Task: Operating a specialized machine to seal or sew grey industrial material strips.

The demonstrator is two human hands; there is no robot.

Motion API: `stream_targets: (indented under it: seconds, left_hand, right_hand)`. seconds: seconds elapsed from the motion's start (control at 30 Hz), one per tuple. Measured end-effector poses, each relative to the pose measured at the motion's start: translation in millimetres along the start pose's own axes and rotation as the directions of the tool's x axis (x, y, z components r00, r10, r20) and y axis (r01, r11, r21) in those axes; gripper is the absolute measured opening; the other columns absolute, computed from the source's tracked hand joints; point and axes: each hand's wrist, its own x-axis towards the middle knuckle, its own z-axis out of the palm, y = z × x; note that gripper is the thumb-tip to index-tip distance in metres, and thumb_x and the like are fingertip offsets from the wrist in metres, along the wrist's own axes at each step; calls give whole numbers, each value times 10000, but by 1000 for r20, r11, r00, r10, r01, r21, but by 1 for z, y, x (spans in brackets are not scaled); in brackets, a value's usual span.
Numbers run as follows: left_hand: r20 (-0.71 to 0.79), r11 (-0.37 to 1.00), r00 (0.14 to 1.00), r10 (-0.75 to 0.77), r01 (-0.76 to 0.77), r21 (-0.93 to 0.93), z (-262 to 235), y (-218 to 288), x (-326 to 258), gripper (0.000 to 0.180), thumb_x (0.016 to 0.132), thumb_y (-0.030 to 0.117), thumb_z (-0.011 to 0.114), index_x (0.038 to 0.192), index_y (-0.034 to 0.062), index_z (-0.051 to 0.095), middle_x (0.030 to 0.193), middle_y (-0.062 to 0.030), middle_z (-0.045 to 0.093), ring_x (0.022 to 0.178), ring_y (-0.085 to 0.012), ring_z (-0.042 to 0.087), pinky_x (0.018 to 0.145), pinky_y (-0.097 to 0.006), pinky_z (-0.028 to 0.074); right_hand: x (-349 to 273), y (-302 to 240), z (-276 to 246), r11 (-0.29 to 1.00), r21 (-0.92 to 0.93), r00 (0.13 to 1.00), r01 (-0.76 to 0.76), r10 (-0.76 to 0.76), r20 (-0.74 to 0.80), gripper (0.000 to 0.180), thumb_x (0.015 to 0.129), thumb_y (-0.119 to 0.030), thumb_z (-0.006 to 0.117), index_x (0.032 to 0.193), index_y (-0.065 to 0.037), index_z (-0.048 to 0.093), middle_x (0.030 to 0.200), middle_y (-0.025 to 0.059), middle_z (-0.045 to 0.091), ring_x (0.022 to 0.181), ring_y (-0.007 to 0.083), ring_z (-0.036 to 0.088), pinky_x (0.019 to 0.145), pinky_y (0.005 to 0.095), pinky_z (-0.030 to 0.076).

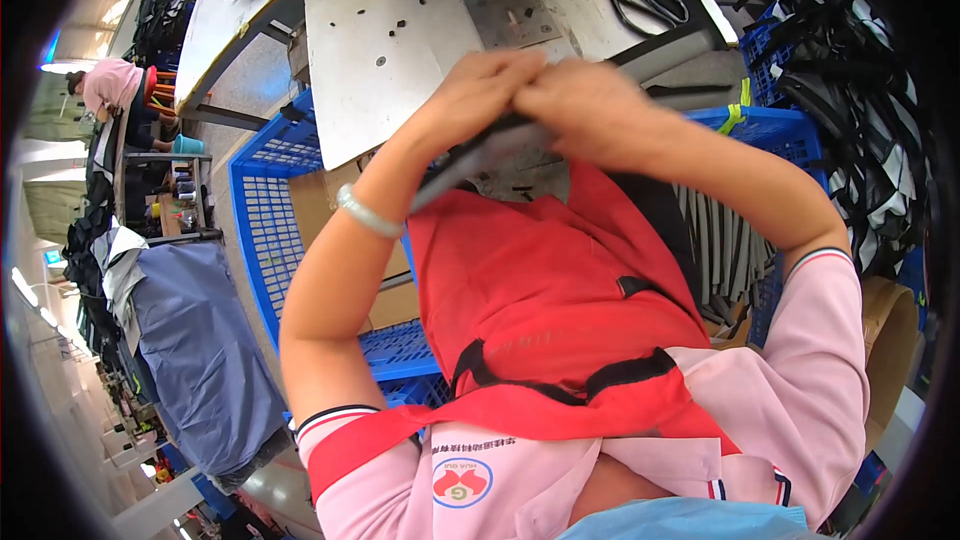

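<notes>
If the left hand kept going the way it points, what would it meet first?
The left hand points toward the right hand and already seems to touch it, both gripping the dark strap; depth is unclear.

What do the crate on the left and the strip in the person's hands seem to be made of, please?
Blue crate: moulded plastic, judging by its lattice walls and even colour. Dark strip, held by left hand and right hand: probably rubber or leather-like; matte, too blurred to be sure.

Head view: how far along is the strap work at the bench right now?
Done: a batch of dark straps lies in the right blue crate, though I cannot tell if they are finished. In hand: left hand and right hand together grip one flat dark strip over the red apron. Left: small dark pieces scattered on the metal bench plate.
</notes>
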Motion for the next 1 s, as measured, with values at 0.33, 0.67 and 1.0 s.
stream_targets:
  seconds: [0.33, 0.67, 1.0]
  left_hand:
    - [-48, 976, 975, -216, 218, 20, -26, 52, -8, 262, 901, 222, 634, 973, -27, 672, 675, -39, 628, 568, -76, 542, 526, -214, 431]
    - [-199, 985, 969, -144, 159, 64, -30, 33, 30, 255, 881, 212, 673, 995, -16, 685, 685, -39, 629, 533, -53, 474, 497, -188, 353]
    - [-186, 988, 974, -129, 143, 64, -39, 25, 47, 259, 887, 211, 661, 1004, -19, 685, 691, -47, 636, 540, -57, 478, 500, -195, 363]
  right_hand:
    - [-31, 81, -51, 985, -66, 917, -160, 123, -380, 432, 742, -163, 692, 1133, -45, 552, 969, 162, 632, 945, 346, 603, 832, 419, 482]
    - [-16, 105, -61, 941, -43, 910, -335, 312, -271, 573, 763, -198, 712, 1256, 13, 511, 1126, 206, 606, 1041, 344, 565, 920, 385, 445]
    - [0, 114, -67, 944, 44, 901, -328, 326, -285, 544, 762, -166, 712, 1230, 40, 525, 1051, 221, 627, 972, 343, 614, 877, 375, 478]
